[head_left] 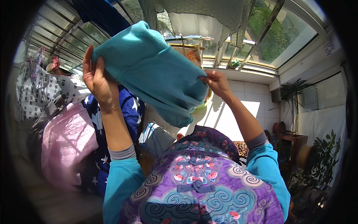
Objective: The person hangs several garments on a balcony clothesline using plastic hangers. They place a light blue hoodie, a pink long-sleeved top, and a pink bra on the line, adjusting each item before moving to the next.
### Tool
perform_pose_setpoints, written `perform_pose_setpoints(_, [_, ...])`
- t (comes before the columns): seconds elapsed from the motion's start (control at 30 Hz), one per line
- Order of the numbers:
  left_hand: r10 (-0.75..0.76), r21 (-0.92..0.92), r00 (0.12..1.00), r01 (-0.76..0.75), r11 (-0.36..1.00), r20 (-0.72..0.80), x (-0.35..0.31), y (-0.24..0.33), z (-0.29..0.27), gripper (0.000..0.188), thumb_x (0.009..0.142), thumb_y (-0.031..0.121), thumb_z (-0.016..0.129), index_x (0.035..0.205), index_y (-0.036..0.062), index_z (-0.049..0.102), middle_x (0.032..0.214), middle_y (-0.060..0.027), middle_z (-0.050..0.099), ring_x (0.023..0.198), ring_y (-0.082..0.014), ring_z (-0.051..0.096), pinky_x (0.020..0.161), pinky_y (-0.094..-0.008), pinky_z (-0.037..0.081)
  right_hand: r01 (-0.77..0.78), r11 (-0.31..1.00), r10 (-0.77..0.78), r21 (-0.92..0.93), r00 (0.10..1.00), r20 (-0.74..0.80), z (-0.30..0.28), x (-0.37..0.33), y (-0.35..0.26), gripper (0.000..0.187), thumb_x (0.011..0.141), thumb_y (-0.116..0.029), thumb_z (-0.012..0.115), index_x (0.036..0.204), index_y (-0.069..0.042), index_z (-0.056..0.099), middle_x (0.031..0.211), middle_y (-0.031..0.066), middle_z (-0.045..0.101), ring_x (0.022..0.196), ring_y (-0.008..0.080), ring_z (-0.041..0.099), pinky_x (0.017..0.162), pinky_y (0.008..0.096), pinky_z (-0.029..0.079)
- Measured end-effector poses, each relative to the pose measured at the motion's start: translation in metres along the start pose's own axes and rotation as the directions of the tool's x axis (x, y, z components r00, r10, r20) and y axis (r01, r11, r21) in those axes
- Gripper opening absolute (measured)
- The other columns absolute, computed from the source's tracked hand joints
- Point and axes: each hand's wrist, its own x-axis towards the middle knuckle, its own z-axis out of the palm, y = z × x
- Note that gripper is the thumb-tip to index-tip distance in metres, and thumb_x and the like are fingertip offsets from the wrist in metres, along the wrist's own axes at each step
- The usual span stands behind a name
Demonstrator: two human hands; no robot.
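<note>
A teal fleece garment is held up in front of me, stretched slantwise between both hands. My left hand grips its upper left end, the thumb against the cloth and the fingers partly behind it. At the right edge my right hand pinches the fabric between thumb and fingers. Loose folds of the garment hang down between the hands, and a seam crosses its middle. Its exact kind cannot be made out.
At the left lie a pink quilted cloth and a dark blue star-patterned cloth. Windows and a hanging grey-green cloth are ahead. Potted plants stand right, beside a sunlit tiled floor.
</note>
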Motion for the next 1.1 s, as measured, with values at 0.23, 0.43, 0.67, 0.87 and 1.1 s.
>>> perform_pose_setpoints(0.23, [0.117,0.830,0.984,0.048,0.556,-0.135,-0.001,-0.015,-0.073,0.060,0.084,0.016,0.060,0.130,0.0017,0.024,0.088,-0.0085,0.045,0.074,-0.0148,0.044,0.067,-0.0261,0.040,0.328,0.940,-0.329,-0.097,0.944,0.002,0.034,0.055,-0.077,0.014,0.081,-0.013,0.061,0.088,-0.001,0.064,0.072,0.0015,0.057,0.067,0.0084,0.051,0.060,0.0227,0.042])
perform_pose_setpoints(0.43, [-0.649,0.635,0.754,0.454,0.624,0.099,-0.129,-0.045,-0.004,0.045,0.075,0.030,0.068,0.096,-0.0018,0.045,0.076,-0.0128,0.058,0.068,-0.0212,0.056,0.062,-0.0289,0.045,0.126,0.968,-0.088,-0.217,0.981,0.174,0.100,0.060,-0.094,0.026,0.079,-0.027,0.062,0.078,-0.002,0.063,0.056,0.0055,0.054,0.053,0.0087,0.047,0.051,0.0276,0.040])
perform_pose_setpoints(0.67, [-0.592,0.557,0.785,0.415,0.720,0.181,-0.117,-0.087,-0.050,0.016,0.076,0.008,0.054,0.087,-0.0037,0.055,0.066,-0.0132,0.057,0.058,-0.0157,0.052,0.055,-0.0298,0.042,0.097,0.976,-0.099,-0.196,0.995,0.004,0.090,0.061,-0.081,0.032,0.077,-0.031,0.066,0.072,0.001,0.064,0.052,0.0006,0.051,0.052,0.0056,0.043,0.048,0.0247,0.038])
perform_pose_setpoints(0.87, [-0.720,-0.405,0.668,0.720,0.564,0.186,-0.075,-0.069,-0.101,0.024,0.087,0.004,0.043,0.106,-0.0067,0.051,0.095,-0.0153,0.061,0.084,-0.0224,0.062,0.078,-0.0321,0.051,-0.052,0.995,0.028,-0.082,0.964,-0.264,0.016,0.071,-0.077,0.024,0.078,-0.024,0.067,0.075,0.000,0.066,0.060,-0.0004,0.057,0.056,0.0058,0.050,0.050,0.0190,0.040])
perform_pose_setpoints(1.1, [-0.612,-0.496,0.735,0.664,0.560,0.293,-0.056,-0.050,-0.046,0.019,0.091,0.013,0.044,0.102,0.0003,0.052,0.091,-0.0099,0.061,0.078,-0.0169,0.062,0.070,-0.0283,0.053,0.312,0.804,-0.532,-0.506,0.757,-0.379,0.063,0.030,-0.069,0.018,0.079,-0.017,0.063,0.082,0.001,0.061,0.067,0.0063,0.059,0.062,0.0123,0.056,0.059,0.0226,0.044])
